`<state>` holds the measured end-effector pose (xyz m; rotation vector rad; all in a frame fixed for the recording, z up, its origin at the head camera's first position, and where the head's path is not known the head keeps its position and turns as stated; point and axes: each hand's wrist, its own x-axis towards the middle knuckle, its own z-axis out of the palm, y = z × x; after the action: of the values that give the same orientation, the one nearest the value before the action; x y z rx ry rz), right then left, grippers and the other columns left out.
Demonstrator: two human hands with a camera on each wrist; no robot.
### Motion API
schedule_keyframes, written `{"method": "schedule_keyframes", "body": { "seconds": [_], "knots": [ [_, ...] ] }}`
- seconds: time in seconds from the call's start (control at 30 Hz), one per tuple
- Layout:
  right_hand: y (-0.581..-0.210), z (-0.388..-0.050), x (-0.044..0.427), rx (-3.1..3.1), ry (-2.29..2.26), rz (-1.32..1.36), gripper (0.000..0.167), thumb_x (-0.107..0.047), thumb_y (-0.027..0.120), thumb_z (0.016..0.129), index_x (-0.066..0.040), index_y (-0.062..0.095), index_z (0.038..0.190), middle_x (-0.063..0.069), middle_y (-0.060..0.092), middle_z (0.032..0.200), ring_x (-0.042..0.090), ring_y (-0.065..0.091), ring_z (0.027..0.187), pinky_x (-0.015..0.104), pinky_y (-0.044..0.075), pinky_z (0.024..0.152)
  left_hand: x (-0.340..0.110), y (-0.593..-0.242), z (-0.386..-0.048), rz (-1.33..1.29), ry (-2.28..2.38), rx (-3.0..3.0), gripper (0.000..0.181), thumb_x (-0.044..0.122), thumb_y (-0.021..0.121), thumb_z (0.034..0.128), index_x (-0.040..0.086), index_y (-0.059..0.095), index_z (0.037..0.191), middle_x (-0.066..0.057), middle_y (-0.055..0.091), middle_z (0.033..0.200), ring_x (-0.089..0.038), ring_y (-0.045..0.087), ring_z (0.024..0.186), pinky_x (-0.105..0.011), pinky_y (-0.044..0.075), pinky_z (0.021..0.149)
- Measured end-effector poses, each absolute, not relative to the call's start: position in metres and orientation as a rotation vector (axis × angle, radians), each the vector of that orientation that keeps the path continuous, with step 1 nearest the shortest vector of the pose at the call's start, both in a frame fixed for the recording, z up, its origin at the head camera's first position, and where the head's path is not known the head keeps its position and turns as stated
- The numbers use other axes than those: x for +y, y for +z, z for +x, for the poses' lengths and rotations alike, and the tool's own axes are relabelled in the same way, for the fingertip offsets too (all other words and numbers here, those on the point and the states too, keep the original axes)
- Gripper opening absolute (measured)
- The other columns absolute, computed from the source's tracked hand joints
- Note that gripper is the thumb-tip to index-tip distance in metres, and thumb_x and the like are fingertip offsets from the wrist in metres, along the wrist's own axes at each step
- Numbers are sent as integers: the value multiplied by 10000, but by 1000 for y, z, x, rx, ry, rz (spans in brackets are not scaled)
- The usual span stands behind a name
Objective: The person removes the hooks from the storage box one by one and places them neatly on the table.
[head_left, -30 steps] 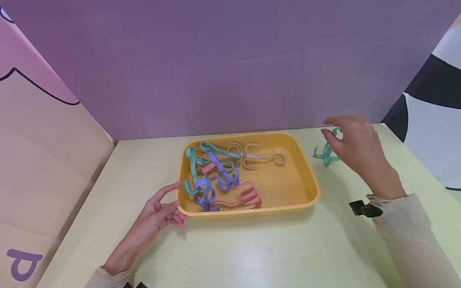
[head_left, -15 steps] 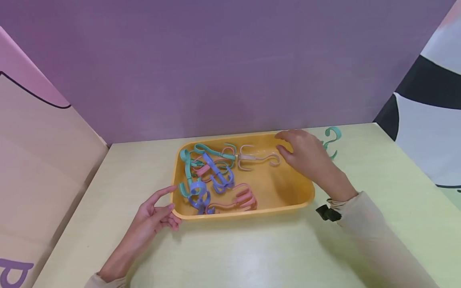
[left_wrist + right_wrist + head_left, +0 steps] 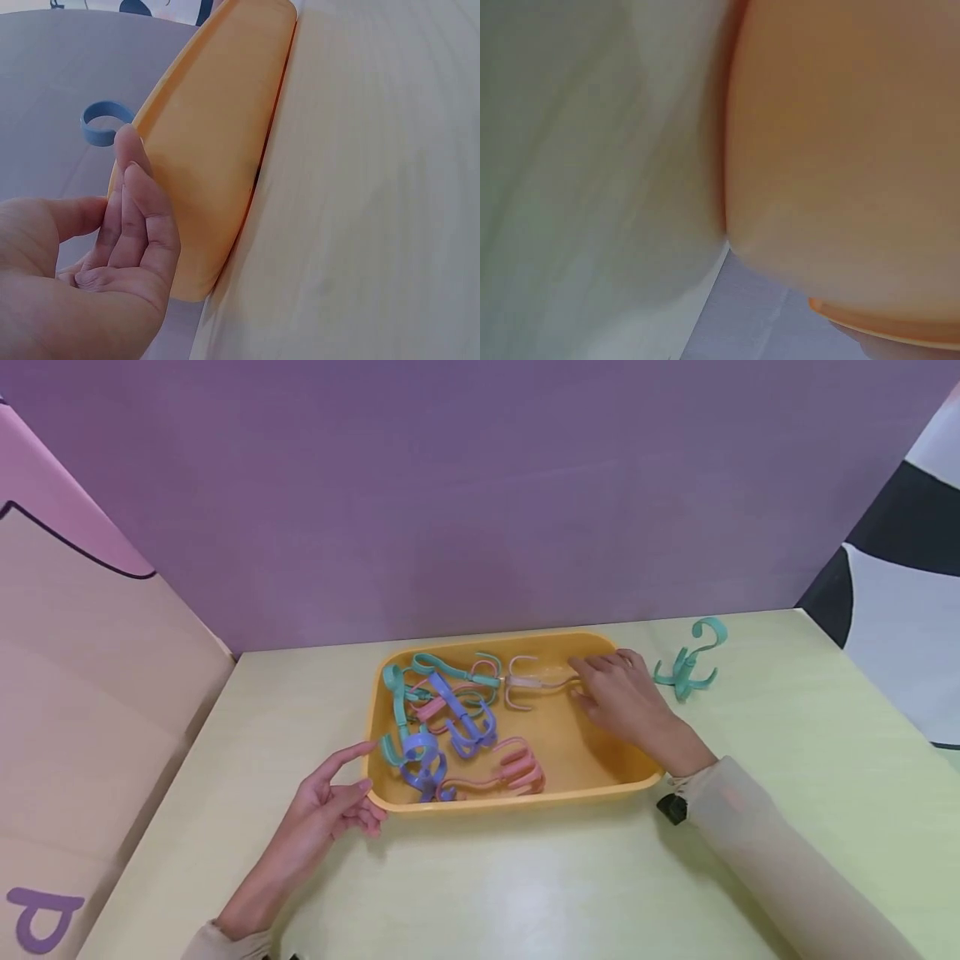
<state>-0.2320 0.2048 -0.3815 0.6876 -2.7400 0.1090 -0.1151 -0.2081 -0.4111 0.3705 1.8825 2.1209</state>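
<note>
A yellow-orange tray (image 3: 600, 792) stands on the table, holding several plastic multi-prong hooks. At its left end my left hand (image 3: 330, 802) grips the rim; in the left wrist view its fingers (image 3: 150, 202) lie against the outer wall. Inside the tray's right half is my right hand (image 3: 622, 702), thumb and fingertips apart around the curled end of a pale pink hook (image 3: 525, 682). That curled end is hidden behind the fingers. Green hooks (image 3: 400, 702), blue-purple hooks (image 3: 461, 718) and a coral pink hook (image 3: 517, 772) lie to the left.
A green hook (image 3: 684, 672) lies on the table (image 3: 510, 885) right of the tray. Behind rises a purple wall (image 3: 480, 502), with printed panels at both sides. The right wrist view shows mainly the tray's outer side (image 3: 840, 150) close up.
My right hand has left the green hook on the table and moved left into the tray, down to the pale pink hook. My left hand has stayed on the rim.
</note>
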Motion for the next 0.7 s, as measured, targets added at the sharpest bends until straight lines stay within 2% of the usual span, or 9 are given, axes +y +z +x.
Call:
{"method": "schedule_keyframes", "body": {
  "seconds": [0.1, 0.23, 0.3, 0.7],
  "knots": [
    [-382, -231, 207, -2748, 87, 693, 347, -181, 716, 917, -10, 666, 1215, 146, 718, 1020, 389, 623, 1001, 602, 319, 1047, -206, -412, -117, 364, 2117, 1882, 508, 127, 509, 1052, 79, 324, 1522, -107, 745, 820, -229, 701, 689, -329, 592, 679],
    [-385, -229, 209, -2739, 78, 705, 195, -179, 739, 895, -46, 728, 1038, 66, 687, 743, 344, 635, 834, 621, 317, 1055, -205, -414, -118, 347, 2112, 1879, 512, 136, 518, 1049, 88, 327, 1521, -105, 744, 816, -229, 703, 694, -331, 593, 683],
    [-386, -229, 210, -2728, 81, 713, 148, -181, 756, 882, -63, 730, 968, 37, 635, 656, 332, 627, 768, 630, 322, 1055, -205, -414, -118, 338, 2110, 1878, 516, 145, 526, 1047, 91, 329, 1521, -104, 744, 814, -228, 703, 693, -331, 593, 683],
    [-384, -229, 206, -2695, 35, 753, 158, -202, 771, 862, -78, 673, 877, -5, 573, 571, 324, 581, 705, 635, 318, 1057, -209, -413, -117, 346, 2126, 1865, 505, 135, 508, 1054, 97, 326, 1524, -102, 742, 811, -220, 700, 685, -319, 590, 666]
  ]
}}
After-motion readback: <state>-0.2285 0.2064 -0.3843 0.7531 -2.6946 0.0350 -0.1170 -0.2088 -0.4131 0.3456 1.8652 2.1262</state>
